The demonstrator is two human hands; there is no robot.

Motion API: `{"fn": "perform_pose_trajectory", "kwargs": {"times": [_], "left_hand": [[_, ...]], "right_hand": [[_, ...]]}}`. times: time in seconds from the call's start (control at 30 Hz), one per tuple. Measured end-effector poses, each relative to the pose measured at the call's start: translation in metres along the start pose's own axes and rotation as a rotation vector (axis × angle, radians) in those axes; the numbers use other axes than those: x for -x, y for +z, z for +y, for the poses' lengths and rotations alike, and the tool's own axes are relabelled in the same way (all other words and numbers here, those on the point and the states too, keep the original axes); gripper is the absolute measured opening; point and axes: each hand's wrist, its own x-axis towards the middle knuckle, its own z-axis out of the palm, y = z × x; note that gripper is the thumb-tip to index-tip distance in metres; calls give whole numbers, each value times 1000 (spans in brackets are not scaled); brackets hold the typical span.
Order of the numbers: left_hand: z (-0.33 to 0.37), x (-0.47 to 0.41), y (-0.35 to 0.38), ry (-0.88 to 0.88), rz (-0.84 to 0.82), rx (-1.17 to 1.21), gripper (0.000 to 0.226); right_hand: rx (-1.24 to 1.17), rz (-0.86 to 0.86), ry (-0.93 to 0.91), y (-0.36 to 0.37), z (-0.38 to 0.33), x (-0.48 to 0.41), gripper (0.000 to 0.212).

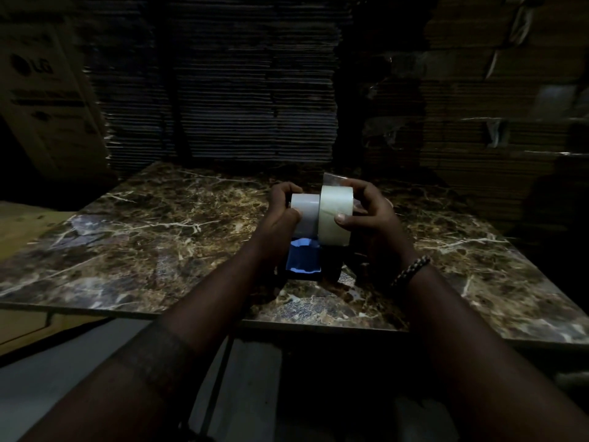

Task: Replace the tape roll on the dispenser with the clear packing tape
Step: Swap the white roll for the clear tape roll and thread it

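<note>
Above the marble table top [159, 237] my two hands hold two tape rolls side by side. My left hand [280, 212] grips a smaller whitish roll [305, 215] that sits on the blue tape dispenser [302, 260]. My right hand [369, 215] grips a larger clear packing tape roll [334, 215], with a loose clear end sticking up behind it. The two rolls touch along their sides. The dispenser's dark lower part rests near the table, partly hidden by my wrists.
Tall stacks of flattened cardboard [239, 90] rise behind the table. A printed carton [44, 100] leans at the far left and more cardboard [497, 106] fills the right. The table's near edge [318, 323] runs just below my forearms.
</note>
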Motion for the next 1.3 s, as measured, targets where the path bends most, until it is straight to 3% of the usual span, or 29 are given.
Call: {"fn": "perform_pose_trajectory", "kwargs": {"times": [0.4, 0.87, 1.13, 1.2, 1.3], "left_hand": [[5, 3, -2, -74, -15, 84, 44], [4, 1, 3, -105, 9, 112, 52], [8, 8, 12, -46, -15, 184, 36], [5, 9, 9, -29, -85, 205, 46], [-2, 11, 4, -59, -146, 192, 100]], "right_hand": [[63, -60, -26, -5, 7, 2, 85], [71, -94, 6, 2, 9, 5, 78], [112, -91, -30, 12, 10, 4, 70], [103, -99, -31, 13, 9, 4, 68], [70, -119, -22, 18, 10, 5, 64]]}}
